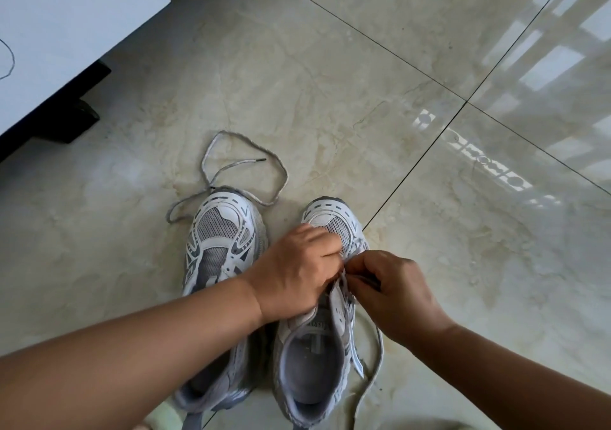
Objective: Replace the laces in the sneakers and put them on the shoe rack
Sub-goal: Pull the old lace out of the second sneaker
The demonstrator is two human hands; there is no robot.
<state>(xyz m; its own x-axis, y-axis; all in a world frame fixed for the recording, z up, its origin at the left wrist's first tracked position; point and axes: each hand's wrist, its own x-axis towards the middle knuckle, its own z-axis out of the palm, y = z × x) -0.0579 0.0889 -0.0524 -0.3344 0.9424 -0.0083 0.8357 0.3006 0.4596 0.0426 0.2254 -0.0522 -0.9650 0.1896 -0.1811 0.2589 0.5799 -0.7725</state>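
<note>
Two white and grey sneakers stand side by side on the tiled floor, toes pointing away from me. The left sneaker (220, 241) has no lace in its eyelets. A loose grey lace (246, 162) lies curled on the floor past its toe. My left hand (294, 272) rests on the right sneaker (314, 360) over its tongue. My right hand (393, 292) pinches a grey lace (373, 363) at the eyelets; the lace trails down the shoe's right side.
A white cabinet (56, 43) with a dark base fills the upper left corner. Glossy marble floor tiles (330, 82) spread all around, with window reflections at the right.
</note>
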